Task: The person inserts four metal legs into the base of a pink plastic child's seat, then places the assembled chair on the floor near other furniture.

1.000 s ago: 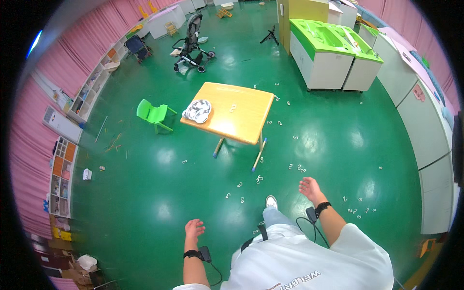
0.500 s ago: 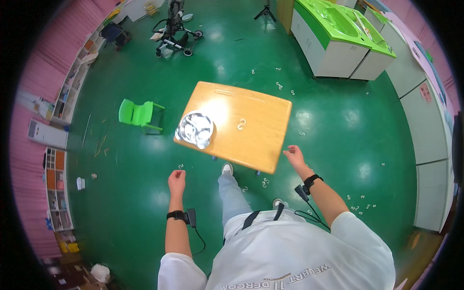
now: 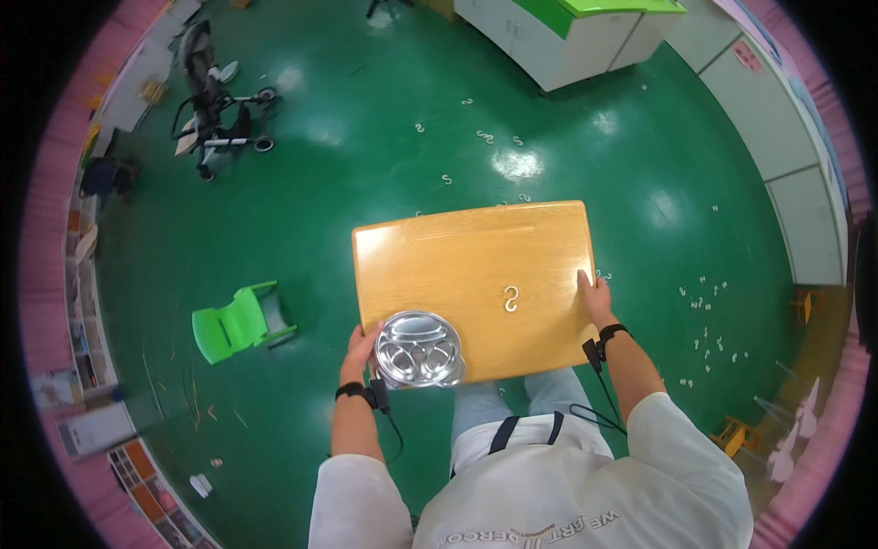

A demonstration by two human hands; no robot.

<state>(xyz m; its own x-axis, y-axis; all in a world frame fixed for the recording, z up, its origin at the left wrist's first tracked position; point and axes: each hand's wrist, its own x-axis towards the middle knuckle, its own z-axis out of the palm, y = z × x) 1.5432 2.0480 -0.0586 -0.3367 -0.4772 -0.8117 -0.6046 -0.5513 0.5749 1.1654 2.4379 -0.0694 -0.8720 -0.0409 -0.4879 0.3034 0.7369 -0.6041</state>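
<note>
In front of me stands a small wooden table (image 3: 457, 256) with a pale, glossy top. My right hand (image 3: 596, 297) is closed over its right edge, thumb on top and the other fingers hidden below. At the near left, my left hand (image 3: 359, 352) grips the opposite edge, right beside a round metal divided plate (image 3: 419, 349). The plate lies at the table's near left corner, with more shiny metal showing under its rim. A white S-shaped hook (image 3: 511, 298) rests on the right half of the top, touched by neither hand.
A green child's chair (image 3: 233, 322) stands left of the table. Several more white S-hooks (image 3: 700, 305) are scattered on the green floor, right and beyond. Farther off are a stroller (image 3: 219, 110) at the left and a white cabinet (image 3: 567, 46) with a green top.
Both hands have come from beside the table onto its left and right edges. The table now appears closer and squarer to me, and the view has turned toward the right.
</note>
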